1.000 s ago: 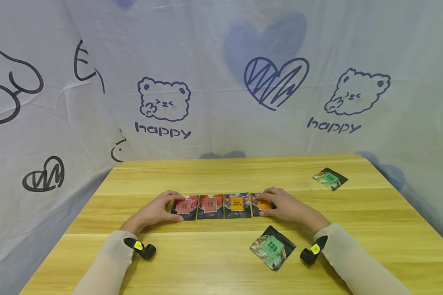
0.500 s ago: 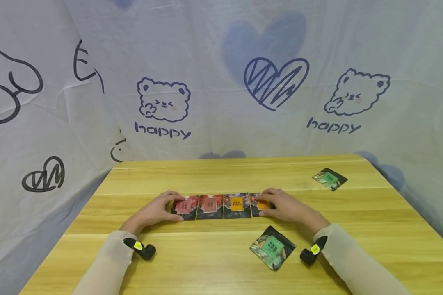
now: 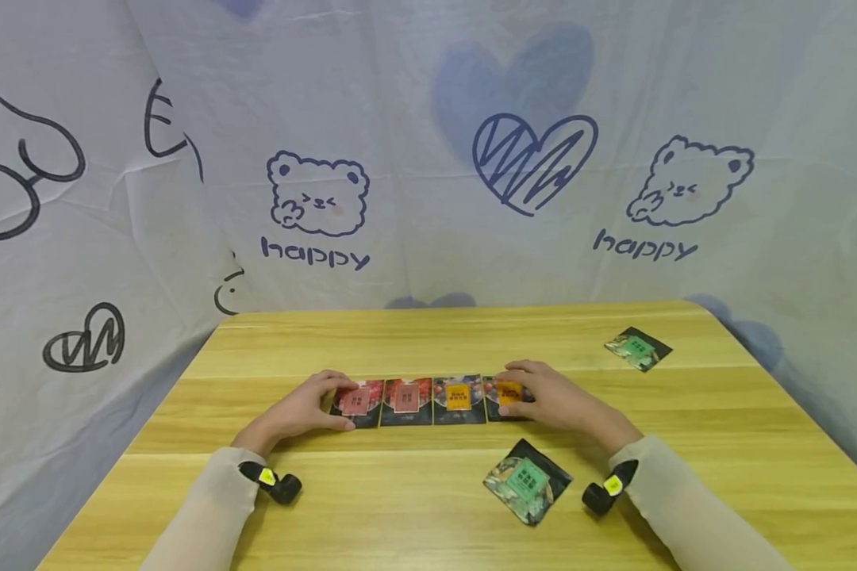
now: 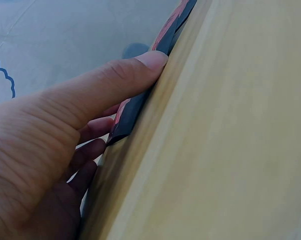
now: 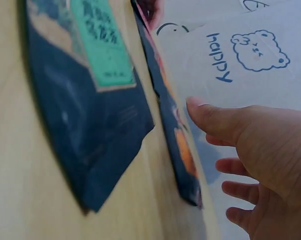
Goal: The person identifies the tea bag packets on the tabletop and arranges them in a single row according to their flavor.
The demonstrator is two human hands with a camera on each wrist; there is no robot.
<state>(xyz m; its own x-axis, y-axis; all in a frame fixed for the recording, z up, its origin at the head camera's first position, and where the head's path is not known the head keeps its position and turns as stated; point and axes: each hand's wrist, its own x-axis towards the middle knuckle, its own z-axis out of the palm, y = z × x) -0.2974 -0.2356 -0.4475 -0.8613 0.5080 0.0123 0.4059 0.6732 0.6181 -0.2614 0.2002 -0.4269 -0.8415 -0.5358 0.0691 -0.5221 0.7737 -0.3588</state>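
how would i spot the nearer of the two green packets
On the wooden table, four packets lie in a row, with the left hand and right hand at its ends. The nearer green packet lies askew, just on the near side of the row's right end. Unlike the red and orange row, it has a green label; the other green packet lies farther back and farther right.

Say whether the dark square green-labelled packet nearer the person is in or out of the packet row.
Out. In the head view, the green-labelled packet lies below the four-packet row, with bare yellow wooden tabletop between.
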